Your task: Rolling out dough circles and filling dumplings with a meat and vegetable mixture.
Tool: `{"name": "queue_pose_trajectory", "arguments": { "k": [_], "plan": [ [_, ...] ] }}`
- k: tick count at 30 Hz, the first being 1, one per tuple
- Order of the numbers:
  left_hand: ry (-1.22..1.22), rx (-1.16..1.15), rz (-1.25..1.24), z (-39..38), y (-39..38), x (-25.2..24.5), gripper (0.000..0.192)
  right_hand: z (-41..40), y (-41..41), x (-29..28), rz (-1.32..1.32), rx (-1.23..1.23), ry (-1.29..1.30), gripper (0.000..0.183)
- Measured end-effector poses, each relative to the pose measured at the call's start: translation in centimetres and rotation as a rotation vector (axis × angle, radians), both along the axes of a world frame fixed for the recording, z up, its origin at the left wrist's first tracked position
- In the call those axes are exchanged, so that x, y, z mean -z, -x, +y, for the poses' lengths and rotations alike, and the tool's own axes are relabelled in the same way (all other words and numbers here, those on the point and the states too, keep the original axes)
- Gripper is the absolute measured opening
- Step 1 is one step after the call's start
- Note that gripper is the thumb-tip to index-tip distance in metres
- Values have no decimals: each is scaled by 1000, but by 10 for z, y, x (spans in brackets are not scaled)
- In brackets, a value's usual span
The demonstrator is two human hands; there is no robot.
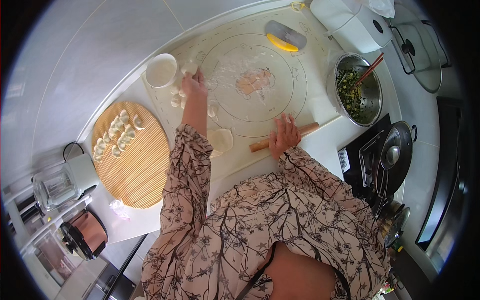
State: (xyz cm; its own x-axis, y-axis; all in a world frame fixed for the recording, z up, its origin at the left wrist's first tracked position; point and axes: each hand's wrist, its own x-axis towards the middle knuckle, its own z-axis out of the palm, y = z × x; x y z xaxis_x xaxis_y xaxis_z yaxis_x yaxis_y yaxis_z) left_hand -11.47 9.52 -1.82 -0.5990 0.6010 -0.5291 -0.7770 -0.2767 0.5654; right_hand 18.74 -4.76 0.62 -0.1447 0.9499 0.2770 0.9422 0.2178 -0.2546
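My left hand (195, 84) reaches to a flattened piece of dough (189, 68) beside a white bowl of flour (161, 70); its fingertips touch the dough, but the grip is unclear. Several small dough pieces (175, 100) lie by that wrist, another (212, 110) to its right. My right hand (285, 137) rests on a wooden rolling pin (259, 145) at the near edge of a floured pastry mat (258, 48). Rolled dough wrappers (220, 140) lie beside my left forearm. Filled dumplings (122, 127) sit in rows on a round slatted board (135, 176) at left.
A yellow-handled dough scraper (285, 35) lies at the mat's far side. On the right stand a steel bowl of chopped green filling (354, 90) with chopsticks (369, 70), a white appliance (350, 26), and a dark wok (403, 157) on the stove. A blender (56, 183) is at left.
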Motion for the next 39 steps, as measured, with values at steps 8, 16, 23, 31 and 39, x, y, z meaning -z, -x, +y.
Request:
{"name": "queue_pose_trajectory", "arguments": {
  "k": [8,16,23,31,39],
  "plan": [
    [-148,462,8,-30,-81,-10,18,4,-4,0,50,10,-19,45],
    [-76,255,371,20,7,-23,7,-4,0,0,41,0,-12,45],
    [89,322,1021,38,85,34,11,-7,14,-2,63,-9,-54,43],
    [-9,267,315,-13,-31,4,18,-1,9,3,85,48,-123,42],
    [-29,463,169,-113,-154,-7,17,3,7,-3,126,37,-101,52]
  ]
}}
